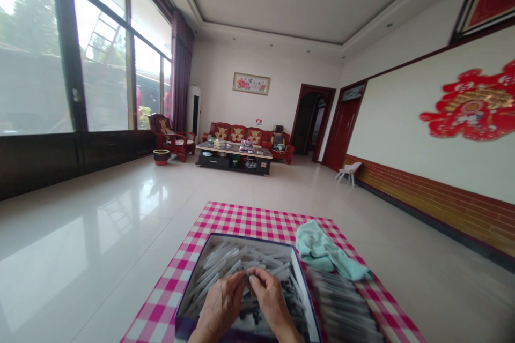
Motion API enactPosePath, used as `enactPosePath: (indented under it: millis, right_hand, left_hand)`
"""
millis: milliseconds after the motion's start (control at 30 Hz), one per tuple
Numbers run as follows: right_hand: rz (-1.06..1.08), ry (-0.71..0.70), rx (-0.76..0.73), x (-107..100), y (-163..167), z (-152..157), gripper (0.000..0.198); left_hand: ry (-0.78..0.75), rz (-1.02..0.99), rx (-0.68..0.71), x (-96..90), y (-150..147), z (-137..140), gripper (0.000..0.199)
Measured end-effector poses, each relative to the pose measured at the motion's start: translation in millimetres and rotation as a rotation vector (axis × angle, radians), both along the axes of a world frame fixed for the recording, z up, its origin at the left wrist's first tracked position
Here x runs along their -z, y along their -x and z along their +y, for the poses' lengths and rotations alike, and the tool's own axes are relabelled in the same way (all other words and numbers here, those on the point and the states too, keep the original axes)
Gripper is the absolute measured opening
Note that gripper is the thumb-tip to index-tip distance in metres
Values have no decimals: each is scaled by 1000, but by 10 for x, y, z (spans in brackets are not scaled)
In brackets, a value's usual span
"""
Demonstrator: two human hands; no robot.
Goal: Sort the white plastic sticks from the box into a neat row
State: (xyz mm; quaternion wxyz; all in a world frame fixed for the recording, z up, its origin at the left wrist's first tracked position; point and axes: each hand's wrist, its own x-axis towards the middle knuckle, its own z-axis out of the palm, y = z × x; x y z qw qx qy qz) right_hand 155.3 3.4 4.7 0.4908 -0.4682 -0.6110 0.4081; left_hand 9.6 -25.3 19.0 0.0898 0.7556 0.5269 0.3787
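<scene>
Over a shallow dark-blue box [302, 277] with a white inside, my left hand [223, 300] and my right hand [269, 296] meet at the fingertips. Both are closed in a pinch around something small and dark, too small to name. Below and beyond them lie many translucent white plastic tubes [223, 263], heaped in the box. Small black pieces [257, 320] lie nearer to me, partly hidden by my wrists. To the right of the box, a row of dark, clear-sided sticks [341, 305] lies side by side, blurred.
A pale green cloth [322, 249] lies crumpled beyond the sticks. The table has a pink-and-white checked cover [173, 284]. Farther off stand a low table [233, 158], a red wooden sofa [237, 134] and a small white chair [349, 170].
</scene>
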Motion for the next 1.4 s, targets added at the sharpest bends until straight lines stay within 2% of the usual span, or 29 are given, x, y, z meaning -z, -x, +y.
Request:
enactPosePath:
  millis: [100,533,700,900,1200,1400]
  right_hand:
    - [-43,-29,13,7,2,-7,26]
    - [-150,-110,32,-74,-1,-124,26]
    - [-124,-95,16,-51,-7,-119,28]
    - [-120,-113,33,3,-14,-55,27]
    - [-147,-143,19,-41,-11,-63,26]
    - [-27,-21,-34,-28,-12,-76,24]
  left_hand:
    - [31,-34,81,20,13,6,30]
    - [80,44,84,26,24,-17,34]
    - [49,28,102,37,25,-8,32]
    - [-2,113,39,106,8,46,30]
    - [-31,159,35,98,10,65,31]
    - [-28,132,45,76,13,32,30]
